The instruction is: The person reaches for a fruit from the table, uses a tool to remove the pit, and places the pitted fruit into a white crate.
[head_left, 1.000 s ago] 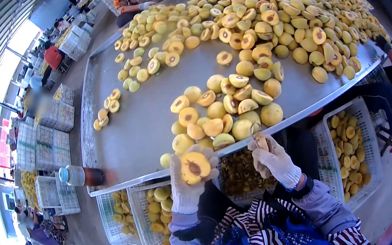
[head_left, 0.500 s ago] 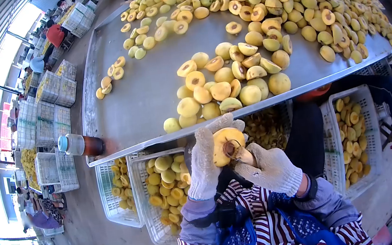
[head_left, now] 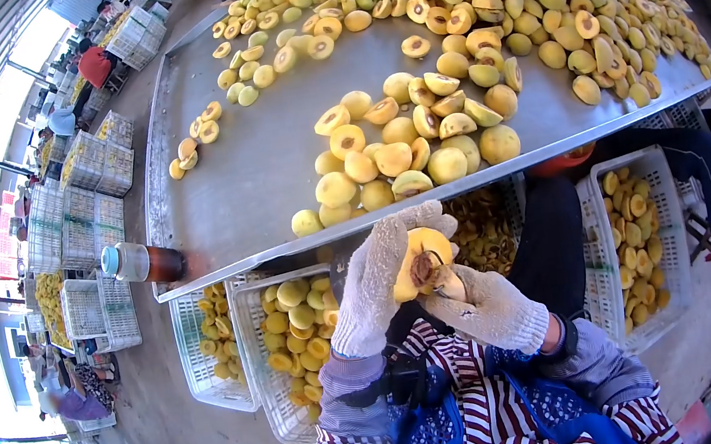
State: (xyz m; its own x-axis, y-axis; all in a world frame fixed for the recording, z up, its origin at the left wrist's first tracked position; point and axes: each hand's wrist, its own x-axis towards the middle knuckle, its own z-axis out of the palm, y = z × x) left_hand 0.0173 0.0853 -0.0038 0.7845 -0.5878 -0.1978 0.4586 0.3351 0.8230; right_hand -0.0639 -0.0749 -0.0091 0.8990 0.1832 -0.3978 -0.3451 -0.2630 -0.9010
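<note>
On the far left, people work in a hall beside stacked white crates [head_left: 79, 224], one person in a red top [head_left: 95, 68]. Next comes a metal table [head_left: 234, 188], a bottle [head_left: 141, 263] with a blue cap near its left corner. Below the table's near edge, two pale crates [head_left: 256, 361] hold yellow fruit, side by side.

At centre, just off that edge, the wearer's left hand [head_left: 374, 281], in a whitish knit glove, grips a halved yellow fruit [head_left: 427, 248], its brown hollow turned up. Beyond, on the table, lies a loose cluster of fruit [head_left: 392, 159], some cut open.

The right hand [head_left: 494, 307], gloved alike, is closed around a small pale handle [head_left: 448, 283] set against the fruit's hollow; the tool's tip is hard to make out. Behind it, brownish-yellow pieces [head_left: 482, 228] fill a container.

Further right, a big heap of halves [head_left: 563, 24] covers the table's far side, and another crate [head_left: 672, 216] of fruit stands below.
</note>
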